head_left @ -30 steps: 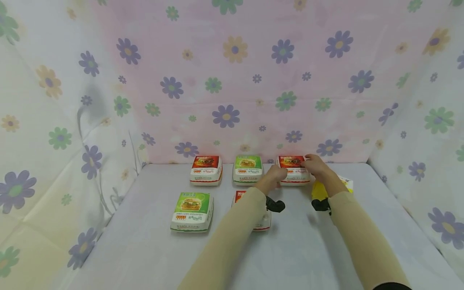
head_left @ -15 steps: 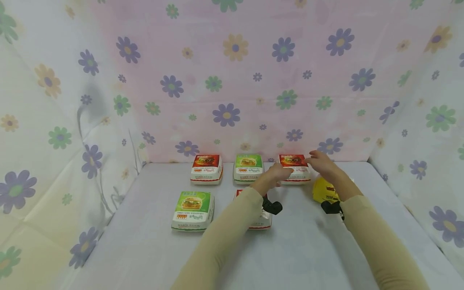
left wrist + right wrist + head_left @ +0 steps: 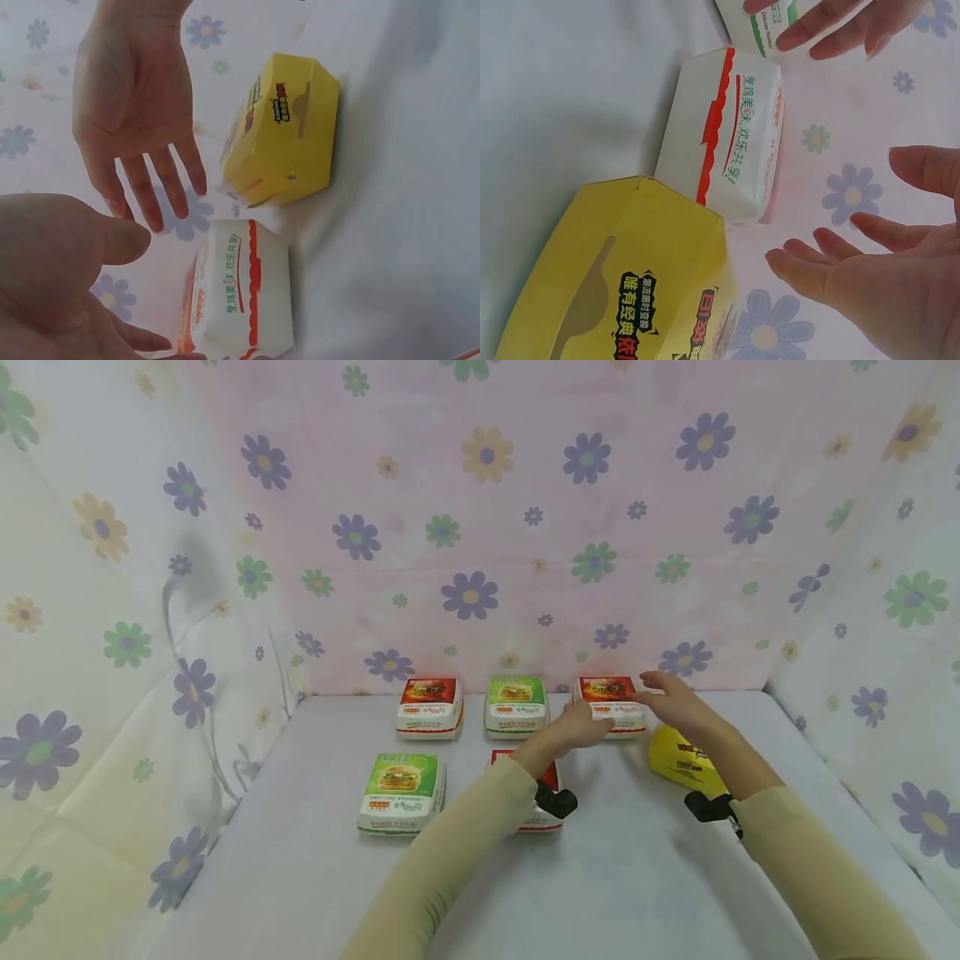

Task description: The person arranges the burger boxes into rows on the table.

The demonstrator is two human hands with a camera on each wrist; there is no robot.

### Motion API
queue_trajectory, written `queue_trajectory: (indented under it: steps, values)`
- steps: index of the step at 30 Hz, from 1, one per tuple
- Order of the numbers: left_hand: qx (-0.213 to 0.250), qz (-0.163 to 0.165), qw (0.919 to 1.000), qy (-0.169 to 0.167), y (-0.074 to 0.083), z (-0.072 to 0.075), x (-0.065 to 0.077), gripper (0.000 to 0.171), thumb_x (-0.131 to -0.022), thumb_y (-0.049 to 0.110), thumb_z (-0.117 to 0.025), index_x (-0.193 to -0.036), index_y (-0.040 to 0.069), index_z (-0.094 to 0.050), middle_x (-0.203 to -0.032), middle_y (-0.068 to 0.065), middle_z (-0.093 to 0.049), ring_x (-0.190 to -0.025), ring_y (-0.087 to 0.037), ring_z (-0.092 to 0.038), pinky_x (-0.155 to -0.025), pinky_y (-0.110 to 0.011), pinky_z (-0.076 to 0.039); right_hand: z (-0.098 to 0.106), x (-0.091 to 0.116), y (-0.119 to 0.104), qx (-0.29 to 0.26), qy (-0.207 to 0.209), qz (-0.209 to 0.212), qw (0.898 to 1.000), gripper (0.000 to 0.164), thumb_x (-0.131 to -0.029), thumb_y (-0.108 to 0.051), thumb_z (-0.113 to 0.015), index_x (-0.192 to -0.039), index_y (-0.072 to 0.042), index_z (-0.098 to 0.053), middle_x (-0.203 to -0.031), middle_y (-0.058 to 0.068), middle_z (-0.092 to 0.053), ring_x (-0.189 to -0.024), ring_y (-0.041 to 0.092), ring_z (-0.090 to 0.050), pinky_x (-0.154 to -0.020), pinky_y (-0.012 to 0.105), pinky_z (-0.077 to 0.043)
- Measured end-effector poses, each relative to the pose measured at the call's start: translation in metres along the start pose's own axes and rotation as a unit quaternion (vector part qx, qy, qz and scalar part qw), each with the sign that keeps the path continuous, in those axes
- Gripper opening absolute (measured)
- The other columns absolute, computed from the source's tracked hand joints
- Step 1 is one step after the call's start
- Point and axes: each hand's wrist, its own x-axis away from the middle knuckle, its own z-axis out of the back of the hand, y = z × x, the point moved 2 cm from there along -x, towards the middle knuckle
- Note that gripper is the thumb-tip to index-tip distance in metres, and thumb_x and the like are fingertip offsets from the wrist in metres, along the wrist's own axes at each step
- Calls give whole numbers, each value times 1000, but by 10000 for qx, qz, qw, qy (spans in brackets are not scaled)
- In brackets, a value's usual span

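Observation:
A red-and-white burger box (image 3: 611, 712) stands at the back right of the table, apart from both hands. My left hand (image 3: 572, 728) hovers at its front left with the fingers loosely extended. At its right side my right hand (image 3: 678, 703) is raised, fingers stretched and palm turned inward. Both hands hold nothing; the left wrist view shows the bare palm of the right hand (image 3: 139, 90). Partly under the right forearm sits a yellow box (image 3: 682, 762). The left forearm partly covers another red-and-white burger box (image 3: 542, 818).
A green-and-white burger box (image 3: 517, 708) and a red-topped one (image 3: 430, 710) stand along the back. Nearer, on the left, is another green-and-white box (image 3: 401, 795). Flower-patterned cloth (image 3: 420, 560) hangs behind and at both sides of the white table (image 3: 300, 877).
My right hand has let go of the back right burger box and drawn away rightward, its fingers spreading. The left hand has also opened beside that box. More of the yellow box shows.

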Motion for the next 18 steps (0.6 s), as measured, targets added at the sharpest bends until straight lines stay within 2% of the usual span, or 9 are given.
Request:
queue_trajectory:
  steps: [3,6,9,14,18]
  values:
    - [-39,-374,9992,-155,0,-1,4,70,-105,38,-56,-159,1,-29,-162,-16,-34,-146,-30,-38,-114,-49,-40,-2,7,-1,49,20,78,10000,73,-108,-38,-48,-162,-2,-16,-166,29,-13,-149,53,-16,-111,75,-26]
    - [-456,-776,9959,-122,0,-3,8,67,-105,38,-56,-157,2,-34,-159,-15,-41,-144,-27,-42,-113,-45,-43,-3,14,2,135,102,141,9998,70,-108,-34,-49,-162,-2,-16,-166,28,-14,-149,54,-17,-106,75,-32]
    - [-904,-1098,9898,-53,1,-5,11,65,-106,38,-55,-157,3,-35,-159,-16,-40,-144,-26,-41,-114,-42,-42,-4,21,6,312,313,236,9987,68,-108,-32,-50,-161,-3,-19,-165,29,-16,-148,54,-20,-102,75,-38]
    - [-1071,-1310,9856,-31,0,-11,15,64,-105,37,-57,-157,7,-35,-159,-14,-40,-144,-24,-41,-116,-42,-40,-5,33,16,562,776,544,9939,61,-108,-26,-49,-158,2,-27,-161,32,-26,-145,54,-28,-111,69,-33]
    - [-924,-1392,9859,-19,-1,-16,17,63,-104,35,-59,-157,8,-37,-159,-11,-41,-146,-23,-39,-117,-42,-38,-5,46,23,696,960,723,9903,57,-108,-21,-49,-155,3,-31,-158,33,-28,-143,55,-30,-111,69,-31]
